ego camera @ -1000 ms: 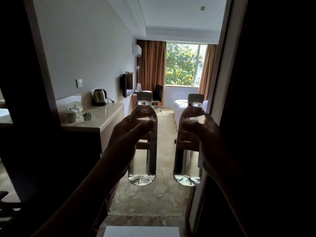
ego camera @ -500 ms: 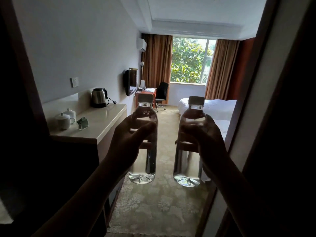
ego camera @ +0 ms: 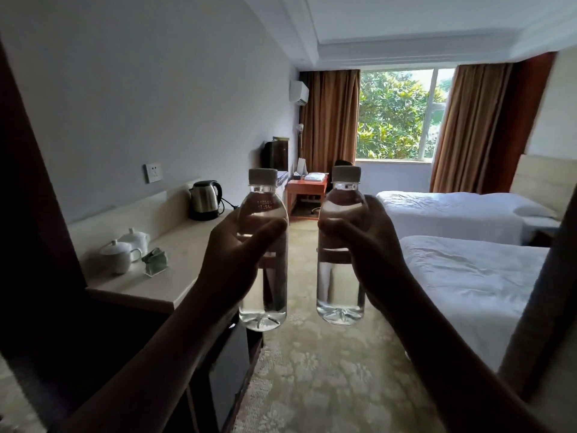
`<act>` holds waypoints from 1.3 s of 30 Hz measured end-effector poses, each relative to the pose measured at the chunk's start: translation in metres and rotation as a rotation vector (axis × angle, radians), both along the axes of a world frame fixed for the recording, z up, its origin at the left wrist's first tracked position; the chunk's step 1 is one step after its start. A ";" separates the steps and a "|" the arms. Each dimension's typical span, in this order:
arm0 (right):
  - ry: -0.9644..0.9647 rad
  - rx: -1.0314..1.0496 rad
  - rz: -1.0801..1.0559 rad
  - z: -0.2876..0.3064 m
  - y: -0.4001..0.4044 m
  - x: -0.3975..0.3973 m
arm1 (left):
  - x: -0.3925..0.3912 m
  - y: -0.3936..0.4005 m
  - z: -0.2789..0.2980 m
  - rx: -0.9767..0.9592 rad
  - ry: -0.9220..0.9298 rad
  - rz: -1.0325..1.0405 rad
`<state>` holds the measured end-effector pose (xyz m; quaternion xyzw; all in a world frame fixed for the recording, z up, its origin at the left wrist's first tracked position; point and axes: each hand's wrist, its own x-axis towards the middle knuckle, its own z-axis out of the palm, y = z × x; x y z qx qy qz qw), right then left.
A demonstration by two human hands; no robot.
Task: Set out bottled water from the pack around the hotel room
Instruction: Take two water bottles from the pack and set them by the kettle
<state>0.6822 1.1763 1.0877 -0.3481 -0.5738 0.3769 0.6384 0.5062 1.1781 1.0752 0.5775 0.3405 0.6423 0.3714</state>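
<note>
I hold two clear water bottles upright in front of me at chest height, side by side with a small gap between them. My left hand (ego camera: 231,257) grips the left bottle (ego camera: 263,295) around its middle, thumb across the front. My right hand (ego camera: 371,254) grips the right bottle (ego camera: 340,289) the same way. Both bottles are full and have pale caps. No pack of bottles is in view.
A cream counter (ego camera: 175,264) on the left carries a steel kettle (ego camera: 204,200), two white lidded cups (ego camera: 125,251) and a small green packet (ego camera: 155,260). Two white beds (ego camera: 468,276) stand on the right. A small red-brown desk (ego camera: 306,195) sits under the window. Patterned carpet (ego camera: 327,379) runs between.
I have moved forward through the doorway into the room, and the dark door frame has slid out to the sides. Both beds have come into view. The bottles stay gripped and upright.
</note>
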 end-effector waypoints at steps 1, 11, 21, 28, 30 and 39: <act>-0.013 0.007 0.009 0.002 0.019 0.002 | 0.004 0.017 0.002 0.001 -0.001 0.011; -0.015 -0.032 0.056 -0.007 0.208 0.000 | 0.002 0.190 -0.005 0.008 0.028 0.052; -0.023 -0.027 -0.015 -0.012 0.410 -0.060 | -0.061 0.402 -0.004 0.043 0.024 0.089; 0.007 -0.019 0.009 -0.024 0.533 -0.087 | -0.091 0.518 -0.025 0.045 -0.008 0.062; -0.019 -0.017 0.041 -0.031 0.567 -0.095 | -0.099 0.544 -0.034 0.032 -0.002 0.077; 0.010 -0.006 0.333 -0.075 0.722 -0.147 | -0.128 0.635 -0.066 -0.009 0.071 0.426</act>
